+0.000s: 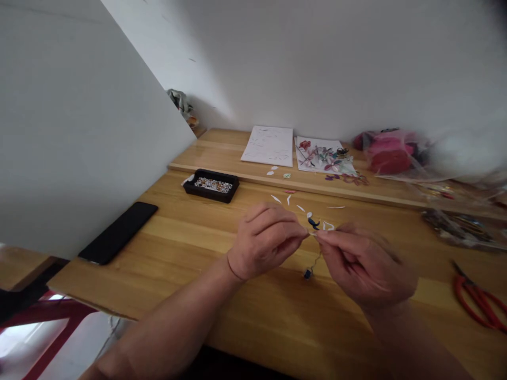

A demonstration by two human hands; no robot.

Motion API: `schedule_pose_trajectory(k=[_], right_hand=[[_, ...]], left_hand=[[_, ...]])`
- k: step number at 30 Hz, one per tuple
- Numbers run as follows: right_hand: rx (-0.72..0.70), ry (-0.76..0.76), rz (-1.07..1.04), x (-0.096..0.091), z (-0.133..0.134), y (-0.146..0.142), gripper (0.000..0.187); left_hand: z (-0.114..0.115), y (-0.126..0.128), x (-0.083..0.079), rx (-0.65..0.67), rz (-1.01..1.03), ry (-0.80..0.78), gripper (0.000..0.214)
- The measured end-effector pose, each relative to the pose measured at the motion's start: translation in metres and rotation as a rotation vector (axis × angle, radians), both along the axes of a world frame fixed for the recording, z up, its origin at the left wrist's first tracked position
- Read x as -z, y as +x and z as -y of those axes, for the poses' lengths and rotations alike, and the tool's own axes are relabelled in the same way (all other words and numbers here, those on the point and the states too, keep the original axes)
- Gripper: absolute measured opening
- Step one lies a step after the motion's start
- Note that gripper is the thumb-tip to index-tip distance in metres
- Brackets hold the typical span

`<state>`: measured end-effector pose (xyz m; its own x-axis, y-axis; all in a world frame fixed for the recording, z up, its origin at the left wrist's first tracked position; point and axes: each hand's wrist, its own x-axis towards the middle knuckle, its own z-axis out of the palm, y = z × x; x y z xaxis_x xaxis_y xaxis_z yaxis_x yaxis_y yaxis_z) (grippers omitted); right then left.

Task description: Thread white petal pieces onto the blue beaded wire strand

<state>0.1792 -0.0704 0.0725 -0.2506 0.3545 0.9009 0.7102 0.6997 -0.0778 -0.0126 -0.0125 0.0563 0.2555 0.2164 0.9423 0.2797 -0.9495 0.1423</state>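
My left hand (269, 240) and my right hand (366, 258) meet over the table, thumbs and fingertips pinched together. A tiny pale piece (312, 234) shows between the two pinches; its kind is too small to tell. Just beyond the fingertips is a dark blue curved piece (313, 224), close to a white oval piece (309, 215) and a white looped outline (328, 226). Whether these are joined to the pale piece, I cannot tell. Below the fingertips, a thin twisted strand (316, 260) runs to a small dark blue block (307, 274).
White slivers (301, 208) lie beyond my hands. A black tray (211, 186) holds small beads, with a black phone (119, 232) nearer left. On the raised back ledge are white sheets (269, 145) and flower-like ornaments (327, 155). Red-handled pliers or cutters (477, 298) lie right.
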Motion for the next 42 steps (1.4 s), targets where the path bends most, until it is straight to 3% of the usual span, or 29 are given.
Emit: schedule_pose_trajectory(k=[16, 27, 42], right_hand=[[0.022, 0.0, -0.018, 0.005, -0.001, -0.001, 0.036], [0.01, 0.042, 0.065, 0.006, 0.0, 0.007, 0.039], [0.006, 0.051, 0.099, 0.001, 0.0, 0.006, 0.033]], left_hand=[[0.004, -0.009, 0.004, -0.047, -0.053, 0.041, 0.023], [0.0, -0.004, -0.002, -0.054, -0.007, 0.009, 0.017], [-0.008, -0.005, 0.003, -0.036, 0.001, -0.021, 0.02]])
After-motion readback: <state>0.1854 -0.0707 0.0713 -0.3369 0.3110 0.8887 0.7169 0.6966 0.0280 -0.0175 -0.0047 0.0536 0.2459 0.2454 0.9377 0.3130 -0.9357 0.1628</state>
